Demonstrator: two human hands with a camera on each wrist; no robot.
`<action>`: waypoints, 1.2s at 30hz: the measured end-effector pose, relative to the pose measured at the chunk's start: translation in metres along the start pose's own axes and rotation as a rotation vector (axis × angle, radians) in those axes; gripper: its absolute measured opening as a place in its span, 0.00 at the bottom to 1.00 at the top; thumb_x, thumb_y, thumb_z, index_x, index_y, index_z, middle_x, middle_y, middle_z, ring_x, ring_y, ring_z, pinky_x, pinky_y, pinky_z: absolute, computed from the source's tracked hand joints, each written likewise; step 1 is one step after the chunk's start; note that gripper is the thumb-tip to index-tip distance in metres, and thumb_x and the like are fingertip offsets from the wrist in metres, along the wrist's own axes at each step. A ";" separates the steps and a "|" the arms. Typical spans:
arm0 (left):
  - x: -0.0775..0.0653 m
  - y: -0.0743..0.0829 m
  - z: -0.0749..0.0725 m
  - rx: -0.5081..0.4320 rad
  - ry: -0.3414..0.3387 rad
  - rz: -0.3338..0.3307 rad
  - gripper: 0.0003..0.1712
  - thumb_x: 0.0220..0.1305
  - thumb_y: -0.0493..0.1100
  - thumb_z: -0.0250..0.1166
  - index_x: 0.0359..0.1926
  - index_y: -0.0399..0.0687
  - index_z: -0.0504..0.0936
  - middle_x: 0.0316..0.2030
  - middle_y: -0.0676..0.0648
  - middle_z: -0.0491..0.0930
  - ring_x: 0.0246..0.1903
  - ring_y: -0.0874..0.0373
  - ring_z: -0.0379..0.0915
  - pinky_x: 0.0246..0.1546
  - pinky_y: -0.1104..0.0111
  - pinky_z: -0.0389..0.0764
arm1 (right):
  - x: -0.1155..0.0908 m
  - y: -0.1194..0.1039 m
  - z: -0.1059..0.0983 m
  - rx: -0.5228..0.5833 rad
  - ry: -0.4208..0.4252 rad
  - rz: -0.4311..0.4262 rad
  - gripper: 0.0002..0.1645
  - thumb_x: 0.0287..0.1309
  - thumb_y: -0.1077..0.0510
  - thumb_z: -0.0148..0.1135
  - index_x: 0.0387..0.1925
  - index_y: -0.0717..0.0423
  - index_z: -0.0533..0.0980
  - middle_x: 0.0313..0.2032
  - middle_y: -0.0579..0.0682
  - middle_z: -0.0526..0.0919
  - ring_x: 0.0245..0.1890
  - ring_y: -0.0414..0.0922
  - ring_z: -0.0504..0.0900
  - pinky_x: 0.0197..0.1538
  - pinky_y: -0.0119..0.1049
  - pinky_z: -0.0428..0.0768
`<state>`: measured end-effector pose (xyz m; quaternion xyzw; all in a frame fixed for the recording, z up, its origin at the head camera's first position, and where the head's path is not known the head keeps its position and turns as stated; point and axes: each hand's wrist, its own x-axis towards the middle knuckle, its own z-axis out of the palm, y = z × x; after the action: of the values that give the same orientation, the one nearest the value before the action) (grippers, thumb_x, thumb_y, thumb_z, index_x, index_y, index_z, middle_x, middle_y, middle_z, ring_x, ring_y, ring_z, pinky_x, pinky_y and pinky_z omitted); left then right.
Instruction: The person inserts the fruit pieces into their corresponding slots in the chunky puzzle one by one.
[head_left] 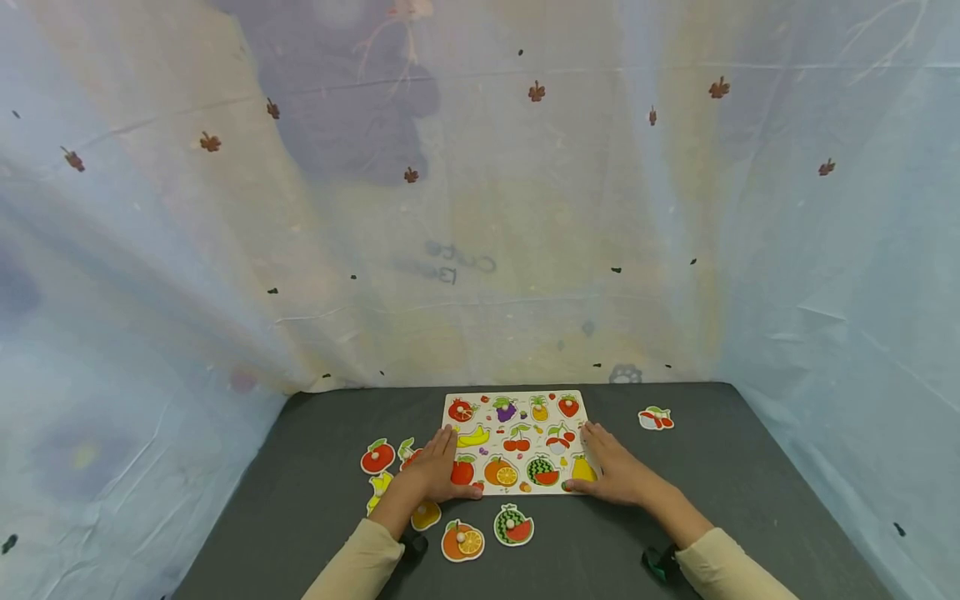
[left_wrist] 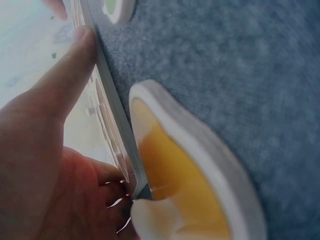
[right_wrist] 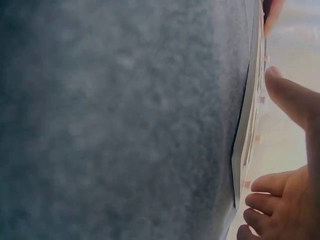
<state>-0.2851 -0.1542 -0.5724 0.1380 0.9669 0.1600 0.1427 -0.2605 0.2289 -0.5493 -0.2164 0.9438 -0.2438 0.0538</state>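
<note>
A white fruit-picture puzzle board (head_left: 525, 490) lies flat near the table's far side. My left hand (head_left: 433, 471) rests along its left edge, fingers extended away from me and the thumb at the near edge. On the opposite edge is my right hand (head_left: 618, 471), its fingers straight and its thumb spread toward the near corner. Knobs show on the grape picture (head_left: 504, 408) and others in the top row. Close by the left wrist lies a yellow knobbed piece (left_wrist: 175, 160), partly hidden by that arm in the head view.
An orange piece (head_left: 462, 546) and a watermelon piece (head_left: 513, 528) lie in front of the board. Left of it are a red apple-like piece (head_left: 377, 457) and a banana piece (head_left: 380, 483). A red-and-white piece (head_left: 656, 418) lies far right. A patterned curtain (head_left: 480, 208) surrounds the dark table.
</note>
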 end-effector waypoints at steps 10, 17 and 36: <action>-0.019 0.017 -0.014 -0.024 0.017 -0.002 0.78 0.53 0.79 0.74 0.84 0.34 0.49 0.85 0.34 0.44 0.84 0.36 0.41 0.80 0.42 0.54 | 0.000 -0.005 -0.001 -0.039 -0.037 0.011 0.75 0.57 0.28 0.75 0.82 0.73 0.51 0.82 0.72 0.51 0.82 0.70 0.49 0.79 0.67 0.54; -0.024 0.020 -0.017 -0.031 0.020 0.001 0.77 0.53 0.78 0.75 0.84 0.33 0.50 0.85 0.34 0.46 0.84 0.36 0.42 0.80 0.42 0.53 | 0.001 -0.006 -0.002 -0.018 -0.082 0.013 0.74 0.59 0.28 0.75 0.82 0.74 0.50 0.82 0.73 0.49 0.82 0.70 0.48 0.80 0.68 0.51; -0.037 0.001 -0.026 -0.023 0.086 0.145 0.53 0.69 0.63 0.72 0.79 0.32 0.65 0.79 0.33 0.64 0.79 0.34 0.58 0.77 0.40 0.58 | 0.003 -0.007 -0.003 0.045 -0.103 0.050 0.74 0.57 0.34 0.79 0.81 0.75 0.48 0.82 0.74 0.47 0.83 0.71 0.47 0.80 0.68 0.50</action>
<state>-0.2591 -0.1718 -0.5403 0.1988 0.9578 0.1869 0.0906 -0.2606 0.2234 -0.5428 -0.2037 0.9392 -0.2522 0.1134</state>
